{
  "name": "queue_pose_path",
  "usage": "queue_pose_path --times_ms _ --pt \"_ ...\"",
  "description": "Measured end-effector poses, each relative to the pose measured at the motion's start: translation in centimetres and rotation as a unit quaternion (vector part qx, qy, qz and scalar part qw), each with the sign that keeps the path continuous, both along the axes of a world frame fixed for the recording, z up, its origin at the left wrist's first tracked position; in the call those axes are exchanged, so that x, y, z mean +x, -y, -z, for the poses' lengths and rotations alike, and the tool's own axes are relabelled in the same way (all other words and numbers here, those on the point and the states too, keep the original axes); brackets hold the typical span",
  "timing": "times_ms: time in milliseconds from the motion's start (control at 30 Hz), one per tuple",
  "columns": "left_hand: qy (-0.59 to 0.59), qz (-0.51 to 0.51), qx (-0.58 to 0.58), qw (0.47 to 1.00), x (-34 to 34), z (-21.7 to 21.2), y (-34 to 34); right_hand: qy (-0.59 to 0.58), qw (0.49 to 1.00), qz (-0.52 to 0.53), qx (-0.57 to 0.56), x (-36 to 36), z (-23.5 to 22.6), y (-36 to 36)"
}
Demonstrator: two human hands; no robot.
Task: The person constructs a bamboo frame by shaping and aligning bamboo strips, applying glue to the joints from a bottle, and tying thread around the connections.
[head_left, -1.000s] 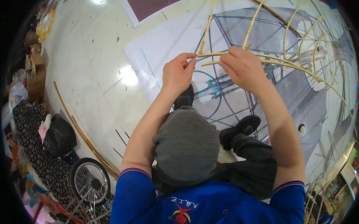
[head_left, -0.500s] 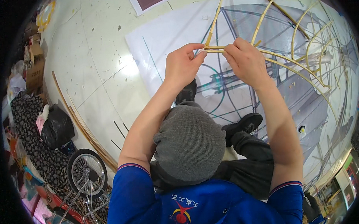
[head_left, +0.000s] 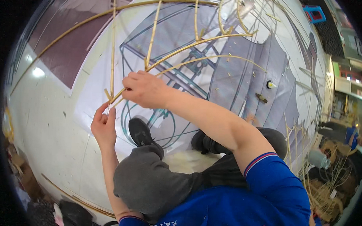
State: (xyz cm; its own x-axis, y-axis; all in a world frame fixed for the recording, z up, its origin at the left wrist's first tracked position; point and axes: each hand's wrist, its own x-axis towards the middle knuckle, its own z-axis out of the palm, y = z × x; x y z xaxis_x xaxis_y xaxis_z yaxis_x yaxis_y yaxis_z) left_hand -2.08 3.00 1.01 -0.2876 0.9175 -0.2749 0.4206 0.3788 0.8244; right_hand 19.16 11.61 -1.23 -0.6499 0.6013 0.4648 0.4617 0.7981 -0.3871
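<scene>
A light frame of bamboo strips spreads over a large printed sheet on the floor, several strips branching off one curved strip. My right hand is closed around the near end of that strip. At the corner where an upright strip meets it, my left hand pinches with thumb and forefinger just below the joint. A thin pale line shows between those fingertips, too fine to name. A second curved strip runs beside the first. My right palm hides part of the strip.
My shoes rest on the sheet. To the right lie a small yellow-and-white item and a dark tool. A blue plastic stool stands at the far right. Bamboo strips heap near another person.
The view has turned, so hands and frame now appear further left and lower. Both hands stay at the same corner of the bamboo frame, the right one still gripping the strip.
</scene>
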Motion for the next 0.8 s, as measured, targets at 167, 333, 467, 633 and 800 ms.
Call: queue_pose_path --times_ms 167,333,467,633,800 --pt "0.002 -0.010 -0.025 1.000 0.8 -0.3 -0.6 0.041 0.999 -0.003 0.016 0.9 -0.2 0.2" --pt "0.027 -0.036 -0.003 0.999 0.0 0.2 -0.3 0.012 1.000 0.008 0.024 -0.1 -0.3 0.3" --pt "0.023 -0.045 -0.026 0.998 -0.8 0.0 0.1 -0.018 0.999 -0.036 -0.012 -0.9 0.4 -0.1" --pt "0.022 -0.039 0.001 0.999 1.2 -0.9 -1.0 -0.018 0.999 -0.035 -0.003 0.5 -2.1 -1.4" --pt "0.066 -0.082 -0.006 0.994 -0.1 -0.7 -0.5 0.027 0.993 -0.056 -0.098 -1.0 -0.6 -1.6"
